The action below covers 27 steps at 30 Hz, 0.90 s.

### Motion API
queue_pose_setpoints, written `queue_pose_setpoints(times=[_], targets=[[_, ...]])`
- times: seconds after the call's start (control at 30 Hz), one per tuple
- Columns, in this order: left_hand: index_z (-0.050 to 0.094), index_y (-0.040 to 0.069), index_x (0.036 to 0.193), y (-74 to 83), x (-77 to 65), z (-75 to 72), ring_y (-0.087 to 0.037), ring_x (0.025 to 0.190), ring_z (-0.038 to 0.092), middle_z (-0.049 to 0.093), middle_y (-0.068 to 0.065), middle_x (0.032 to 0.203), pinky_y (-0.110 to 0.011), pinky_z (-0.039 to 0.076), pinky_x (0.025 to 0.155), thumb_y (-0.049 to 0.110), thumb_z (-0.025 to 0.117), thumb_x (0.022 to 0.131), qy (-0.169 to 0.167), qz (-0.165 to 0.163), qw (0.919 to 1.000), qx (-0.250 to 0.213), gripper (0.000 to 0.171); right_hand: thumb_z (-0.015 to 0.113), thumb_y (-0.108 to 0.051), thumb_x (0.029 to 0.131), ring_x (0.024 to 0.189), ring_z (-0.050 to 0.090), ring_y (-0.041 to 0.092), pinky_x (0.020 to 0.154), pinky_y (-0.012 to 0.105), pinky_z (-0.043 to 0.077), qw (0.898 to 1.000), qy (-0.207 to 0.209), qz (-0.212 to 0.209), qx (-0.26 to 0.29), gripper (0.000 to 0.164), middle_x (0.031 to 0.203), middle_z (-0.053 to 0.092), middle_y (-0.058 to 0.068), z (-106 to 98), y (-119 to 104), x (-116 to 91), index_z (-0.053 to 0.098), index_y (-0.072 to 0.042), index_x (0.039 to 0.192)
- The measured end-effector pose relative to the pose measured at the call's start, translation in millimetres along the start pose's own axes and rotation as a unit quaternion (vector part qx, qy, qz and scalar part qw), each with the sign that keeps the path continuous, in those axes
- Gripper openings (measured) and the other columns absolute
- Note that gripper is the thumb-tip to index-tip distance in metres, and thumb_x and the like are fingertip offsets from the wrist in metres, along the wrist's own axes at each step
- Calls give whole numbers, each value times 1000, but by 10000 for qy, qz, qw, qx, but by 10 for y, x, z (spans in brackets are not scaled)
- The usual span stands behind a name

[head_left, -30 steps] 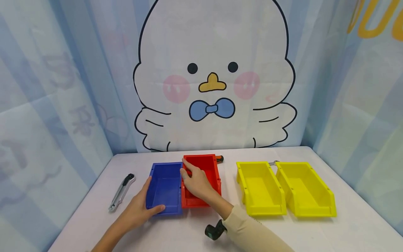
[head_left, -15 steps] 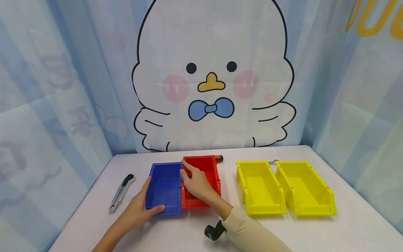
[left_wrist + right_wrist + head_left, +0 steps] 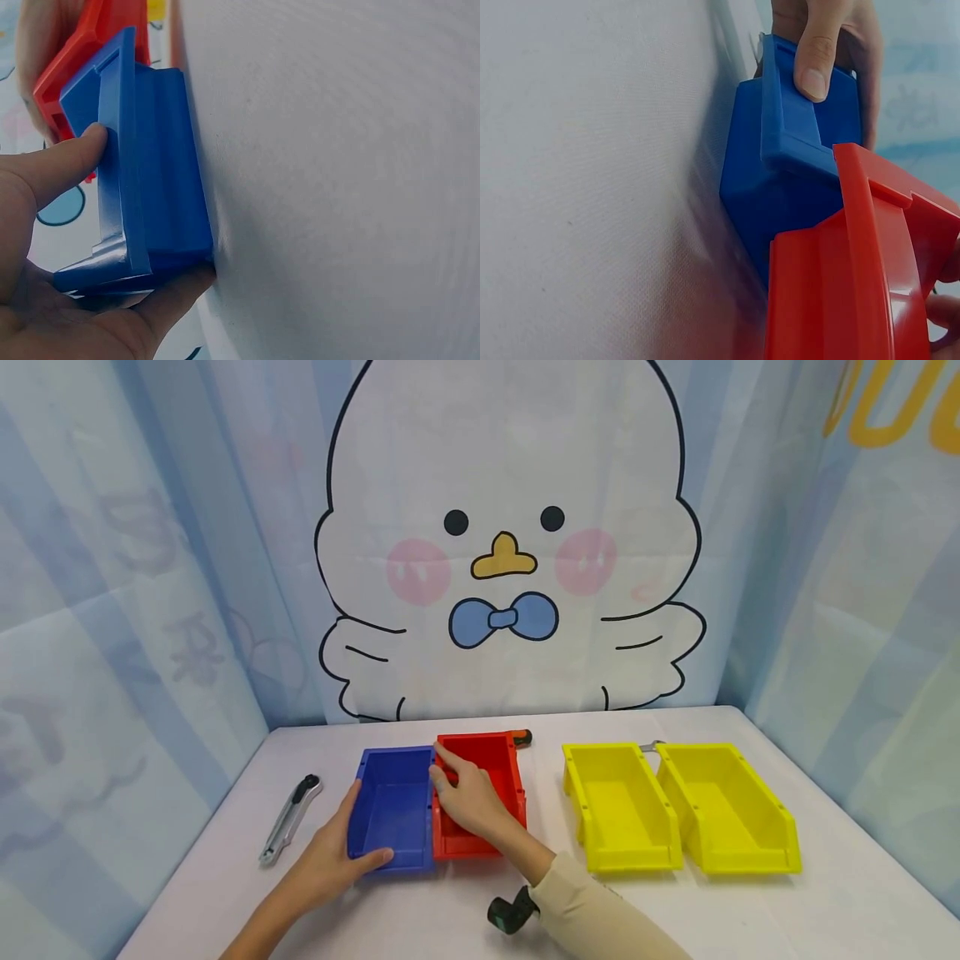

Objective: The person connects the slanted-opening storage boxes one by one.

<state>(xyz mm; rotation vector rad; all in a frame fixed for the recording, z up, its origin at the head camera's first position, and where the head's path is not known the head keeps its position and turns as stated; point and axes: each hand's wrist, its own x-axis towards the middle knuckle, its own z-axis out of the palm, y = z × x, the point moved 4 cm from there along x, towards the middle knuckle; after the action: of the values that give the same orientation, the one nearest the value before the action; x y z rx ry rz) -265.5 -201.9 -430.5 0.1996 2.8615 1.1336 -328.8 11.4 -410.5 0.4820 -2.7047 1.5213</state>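
Observation:
Two open-front plastic bins, one blue [image 3: 396, 814] and one red [image 3: 467, 843], stand side by side on the white table, their neighbouring walls meeting in the head view. My left hand [image 3: 326, 858] grips the blue bin from its left, thumb over the front lip; the left wrist view shows a fingertip low at its outer base. Reaching across the red bin, my right hand [image 3: 472, 795] holds its left wall near the back corner. In the right wrist view the red bin [image 3: 817, 300] overlaps the blue bin [image 3: 780, 150], and only part of the right hand shows.
A utility knife [image 3: 291, 820] lies to the left. Two yellow bins [image 3: 626, 806] stand at the right, a metal wrench end [image 3: 651, 747] showing behind them. An orange-and-black handle [image 3: 522, 738] pokes out behind the red bin. A dark green-black tool [image 3: 512, 910] lies by the right sleeve.
The red bin has shifted slightly toward me along the blue bin. Both hands keep nearly the same place and hold.

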Motion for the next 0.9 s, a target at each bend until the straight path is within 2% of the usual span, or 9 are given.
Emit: queue_pose_setpoints(times=[0.23, 0.37, 0.43, 0.53, 0.6, 0.7, 0.73, 0.83, 0.9], targets=[[2, 3, 170, 2, -2, -1, -56, 157, 27, 16, -31, 174, -72, 30, 125, 40, 85, 90, -5, 52, 10000, -27, 121, 50, -37, 111, 44, 33, 12, 62, 26, 40, 10000, -15, 18, 24, 55, 53, 41, -5, 11, 22, -8, 41, -27, 165], [2, 3, 170, 0, -8, 6, -56, 157, 28, 17, -31, 174, -72, 31, 124, 41, 85, 90, -15, 30, 10000, -30, 121, 51, -38, 111, 50, 38, 13, 65, 29, 43, 10000, -25, 66, 20, 56, 59, 47, -3, 30, 61, -34, 41, -26, 165], [2, 3, 170, 6, -10, 6, -57, 157, 28, 17, -31, 174, -73, 32, 124, 41, 85, 90, -25, 51, 10000, -40, 121, 52, -37, 111, 57, 42, 13, 72, 31, 46, 10000, 38, 46, -30, 56, 67, 53, -4, 32, 73, -45, 42, -25, 164], [2, 2, 170, 16, -14, 0, -57, 156, 28, 17, -32, 173, -73, 32, 124, 42, 84, 90, -44, 108, 9999, -67, 121, 52, -37, 111, 61, 45, 15, 75, 38, 51, 9999, 81, 62, -35, 55, 73, 60, 1, 42, 83, -47, 42, -26, 164], [1, 1, 169, 21, -15, -10, -57, 156, 28, 17, -33, 173, -73, 31, 124, 41, 84, 91, -46, 154, 9998, -83, 121, 52, -37, 111, 71, 49, 14, 87, 42, 53, 9999, 141, 13, -53, 55, 84, 65, 2, 42, 79, -38, 43, -26, 163], [1, 1, 169, 23, -12, -24, -56, 157, 28, 16, -33, 173, -72, 31, 125, 40, 83, 91, -61, 170, 9998, -95, 120, 52, -36, 111, 77, 52, 17, 97, 49, 54, 9999, 134, -9, 20, 55, 89, 67, 3, 48, 76, -26, 43, -26, 163], [1, 1, 169, 27, -9, -26, -56, 157, 27, 16, -33, 173, -72, 30, 125, 40, 83, 91, -72, 164, 9998, -75, 120, 52, -36, 111, 78, 53, 19, 100, 49, 54, 9999, 137, -20, 35, 55, 89, 67, 3, 49, 77, -22, 43, -25, 163], [0, 0, 169, 28, 3, -24, -57, 157, 28, 16, -33, 173, -72, 31, 125, 40, 84, 91, -107, 137, 9998, -23, 121, 52, -35, 111, 97, 63, 25, 112, 56, 51, 9998, 149, -65, 83, 54, 89, 67, 3, 55, 89, -17, 44, -24, 163], [-1, 0, 169, 26, 9, -22, -57, 157, 28, 16, -33, 173, -72, 31, 124, 40, 83, 91, -128, 111, 9999, -2, 121, 52, -35, 111, 96, 63, 24, 111, 55, 53, 9998, 155, -70, 69, 54, 87, 67, 3, 56, 96, -14, 44, -24, 163]])
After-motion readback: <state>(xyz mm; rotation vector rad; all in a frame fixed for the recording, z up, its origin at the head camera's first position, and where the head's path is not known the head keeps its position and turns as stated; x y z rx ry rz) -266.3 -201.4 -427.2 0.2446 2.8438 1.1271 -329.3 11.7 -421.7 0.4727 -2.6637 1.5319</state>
